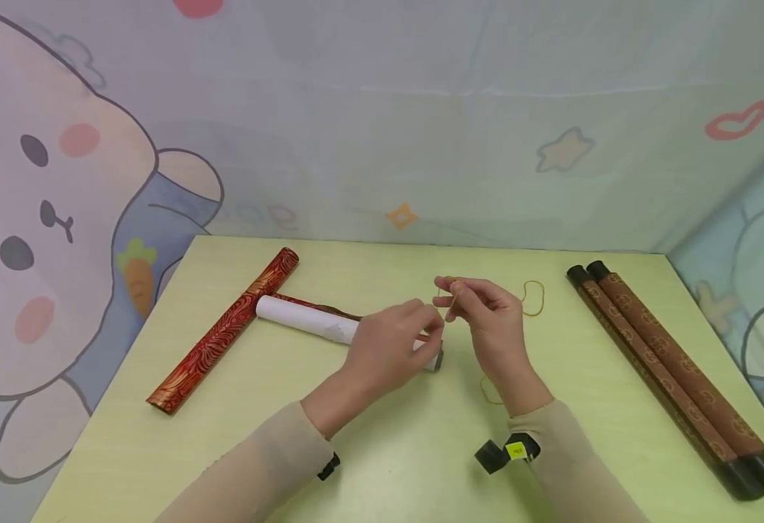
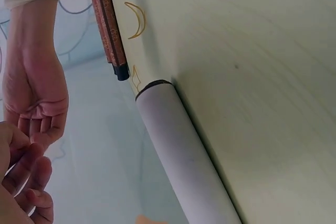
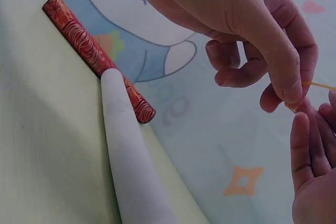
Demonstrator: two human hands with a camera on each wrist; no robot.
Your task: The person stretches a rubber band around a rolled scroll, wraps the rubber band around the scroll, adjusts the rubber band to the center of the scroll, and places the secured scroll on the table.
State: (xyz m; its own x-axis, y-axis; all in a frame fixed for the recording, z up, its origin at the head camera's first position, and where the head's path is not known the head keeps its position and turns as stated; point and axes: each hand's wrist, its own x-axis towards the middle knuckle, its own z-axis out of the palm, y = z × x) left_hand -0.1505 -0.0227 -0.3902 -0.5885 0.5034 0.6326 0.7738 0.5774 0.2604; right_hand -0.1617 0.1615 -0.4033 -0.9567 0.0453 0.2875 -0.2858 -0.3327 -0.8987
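Note:
A thin yellow rubber band (image 1: 450, 309) stretches between my two hands above the right end of a white roll (image 1: 305, 319). My left hand (image 1: 391, 338) pinches one part of the band with thumb and finger. Facing it, my right hand (image 1: 492, 323) pinches the band between thumb and forefinger, also visible in the right wrist view as a short yellow strand (image 3: 319, 85). The white roll lies on the table under the left hand, which hides part of it; a dark red strip shows along its far side. Its dark end (image 2: 155, 84) shows in the left wrist view.
A red and gold patterned roll (image 1: 221, 334) lies slanted at the left, against the white roll's end. Two brown patterned rolls (image 1: 669, 370) with black ends lie side by side at the right. Loose yellow rubber bands (image 1: 534, 298) lie near the right hand. A printed curtain (image 1: 382, 131) hangs behind.

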